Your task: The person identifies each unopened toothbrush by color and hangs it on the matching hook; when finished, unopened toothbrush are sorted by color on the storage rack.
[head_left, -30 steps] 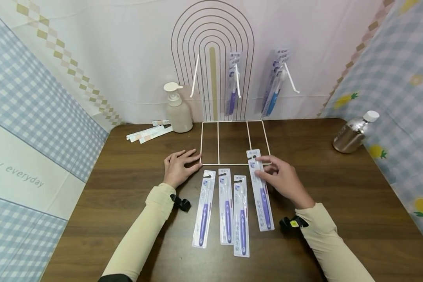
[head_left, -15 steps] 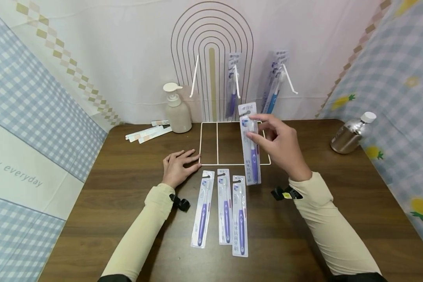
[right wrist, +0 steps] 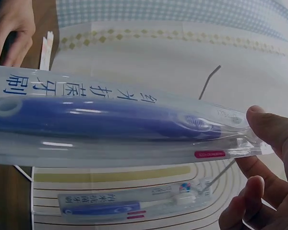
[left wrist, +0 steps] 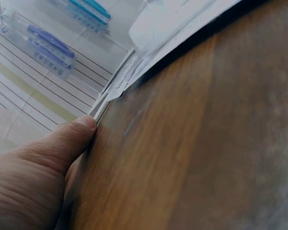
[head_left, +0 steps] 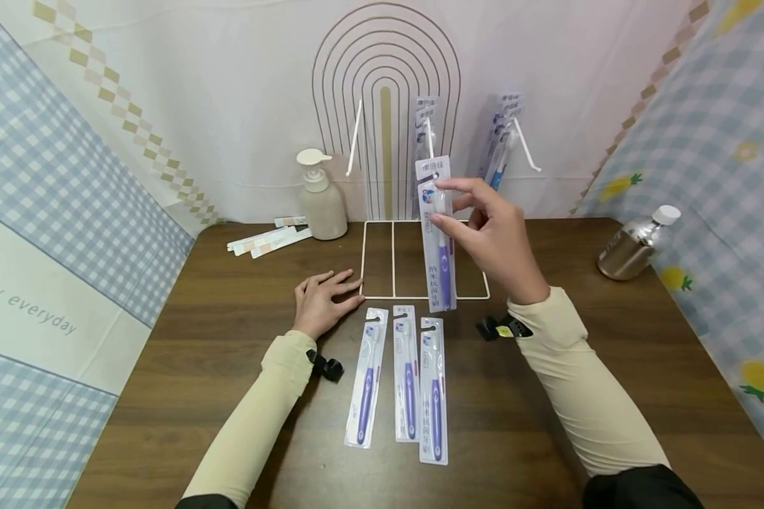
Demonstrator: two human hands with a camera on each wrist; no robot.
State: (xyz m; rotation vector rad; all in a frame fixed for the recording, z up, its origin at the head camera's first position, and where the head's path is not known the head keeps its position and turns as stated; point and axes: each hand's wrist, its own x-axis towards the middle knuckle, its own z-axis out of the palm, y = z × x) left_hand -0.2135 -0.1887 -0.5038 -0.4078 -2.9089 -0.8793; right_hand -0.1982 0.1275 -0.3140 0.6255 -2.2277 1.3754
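My right hand [head_left: 493,230] pinches a packaged purple toothbrush [head_left: 444,272] by the upper part of its card, between thumb and fingers. The pack is held nearly upright, its hole close to the tip of the white middle hook [head_left: 429,138]. Behind it, similar purple packs [head_left: 423,131] hang on that hook, partly covered. The right wrist view shows the purple handle [right wrist: 101,117] across the frame. My left hand [head_left: 322,304] rests on the table, fingertips at the front left corner of the white wire frame [head_left: 393,261]. Three more packs, left [head_left: 366,378], centre [head_left: 407,382] and right [head_left: 434,392], lie on the table.
Blue toothbrush packs [head_left: 498,145] hang on the right hook [head_left: 527,145]. The left hook [head_left: 354,138] is bare. A pump bottle [head_left: 325,208] and paper strips [head_left: 274,242] stand and lie at back left; a silver bottle [head_left: 633,244] stands far right. Cloth surrounds the table.
My right hand has raised the fourth toothbrush pack off the table and carried it up and left to the middle hook. The left hand has stayed in place.
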